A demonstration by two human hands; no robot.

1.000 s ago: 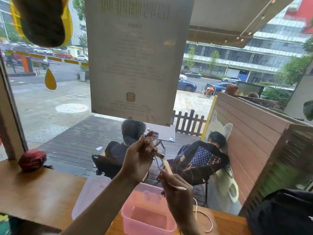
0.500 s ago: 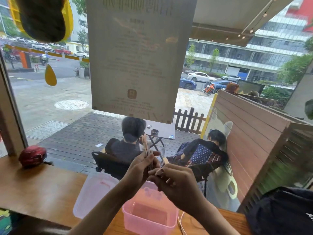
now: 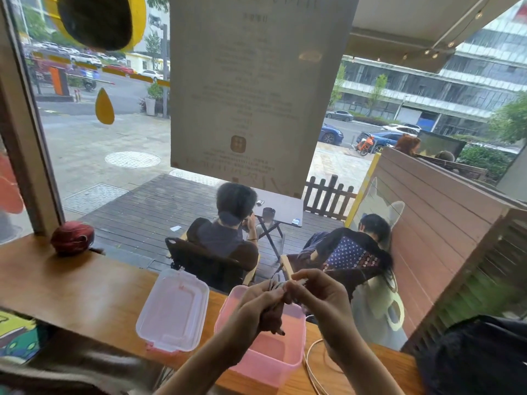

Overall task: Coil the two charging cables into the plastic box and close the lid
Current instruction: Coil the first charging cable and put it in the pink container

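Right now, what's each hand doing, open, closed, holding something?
Left hand: closed on a dark cable, above the pink box.
Right hand: closed, pinching the same cable bundle at its top.

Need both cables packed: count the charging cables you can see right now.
2. A dark cable is bunched between the left hand and right hand over the pink box; a white cable lies on the counter beside it.

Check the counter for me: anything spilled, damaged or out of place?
Nothing spilled or damaged. The lid lies flat left of the open pink box. One white cable trails loose on the counter right of the box, uncoiled, while both hands work a cable above it.
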